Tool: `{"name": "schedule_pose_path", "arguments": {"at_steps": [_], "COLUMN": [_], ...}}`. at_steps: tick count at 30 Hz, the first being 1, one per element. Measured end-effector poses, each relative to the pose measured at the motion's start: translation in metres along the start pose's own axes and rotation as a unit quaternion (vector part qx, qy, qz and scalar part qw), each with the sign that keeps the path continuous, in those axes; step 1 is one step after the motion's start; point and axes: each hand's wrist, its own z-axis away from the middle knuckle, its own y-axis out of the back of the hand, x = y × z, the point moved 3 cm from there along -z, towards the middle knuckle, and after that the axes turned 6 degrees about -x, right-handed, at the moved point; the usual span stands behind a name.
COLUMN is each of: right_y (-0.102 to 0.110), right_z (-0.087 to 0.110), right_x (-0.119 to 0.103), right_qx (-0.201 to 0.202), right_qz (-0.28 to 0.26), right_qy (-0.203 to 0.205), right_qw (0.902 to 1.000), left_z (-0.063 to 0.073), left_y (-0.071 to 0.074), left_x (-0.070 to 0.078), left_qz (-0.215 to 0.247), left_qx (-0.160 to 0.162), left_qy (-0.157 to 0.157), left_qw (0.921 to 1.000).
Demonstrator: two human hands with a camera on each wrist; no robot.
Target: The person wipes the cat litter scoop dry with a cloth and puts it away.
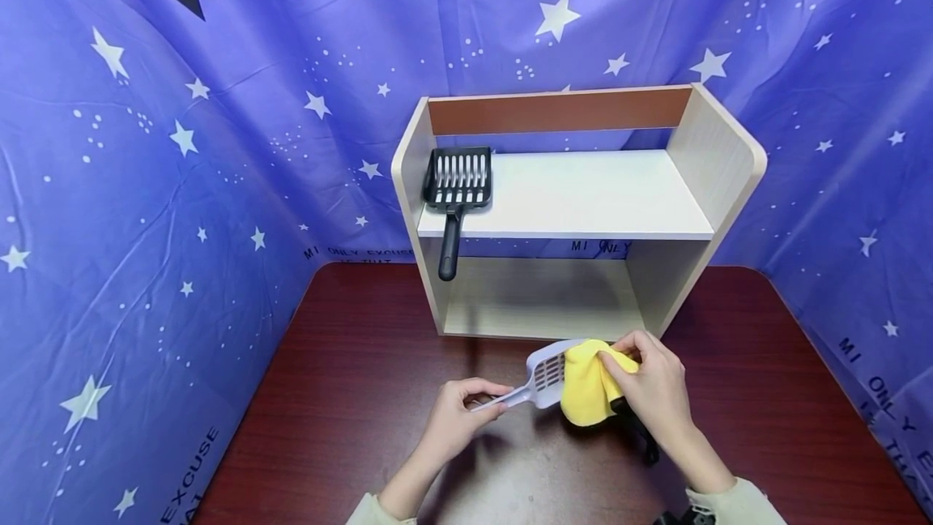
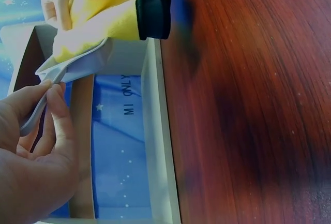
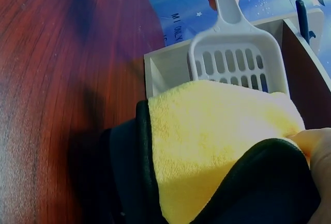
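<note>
A pale grey slotted litter scoop (image 1: 548, 377) is held above the table, its handle pinched between thumb and fingers of my left hand (image 1: 455, 418). My right hand (image 1: 658, 383) grips a yellow cloth (image 1: 587, 383) with a dark edging and dark reverse side. The cloth lies over the far end of the scoop's head. In the right wrist view the slots of the scoop (image 3: 238, 61) show above the cloth (image 3: 217, 131), which covers the rest. From the left wrist view, the cloth (image 2: 98, 25) drapes into the scoop's bowl (image 2: 85, 63), and its dark border hangs to the right.
A two-level wooden shelf (image 1: 568, 194) stands at the back of the dark red table (image 1: 350, 395). On its upper board, at the left, lies a black slotted scoop (image 1: 455, 193) with its handle jutting over the front edge. A blue star-patterned curtain (image 1: 219, 185) surrounds the table.
</note>
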Motion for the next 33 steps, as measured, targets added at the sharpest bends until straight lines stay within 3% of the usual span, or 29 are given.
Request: {"name": "schedule_pose_path", "arguments": {"at_steps": [7, 14, 20, 25, 33], "right_y": [0.002, -0.001, -0.009, -0.014, -0.015], "right_z": [0.000, 0.001, 0.003, 0.005, 0.003], "right_x": [0.005, -0.003, -0.016, -0.022, -0.020], "right_qx": [-0.007, -0.026, -0.022, -0.014, 0.003], "right_qz": [-0.028, -0.077, -0.081, -0.071, -0.025], "right_qy": [0.008, 0.068, 0.107, 0.104, 0.067], "right_qw": [0.9996, 0.9944, 0.9907, 0.9919, 0.9975], "left_z": [0.000, -0.004, -0.008, -0.009, -0.007], "left_y": [0.005, 0.004, -0.004, -0.011, -0.016], "left_x": [-0.006, -0.005, -0.001, 0.003, 0.013], "left_qz": [0.016, 0.020, 0.003, -0.020, -0.040], "left_qx": [0.002, 0.019, 0.021, 0.026, 0.028], "left_qy": [0.012, 0.010, 0.003, -0.002, -0.019], "left_qw": [0.9998, 0.9996, 0.9998, 0.9995, 0.9986]}}
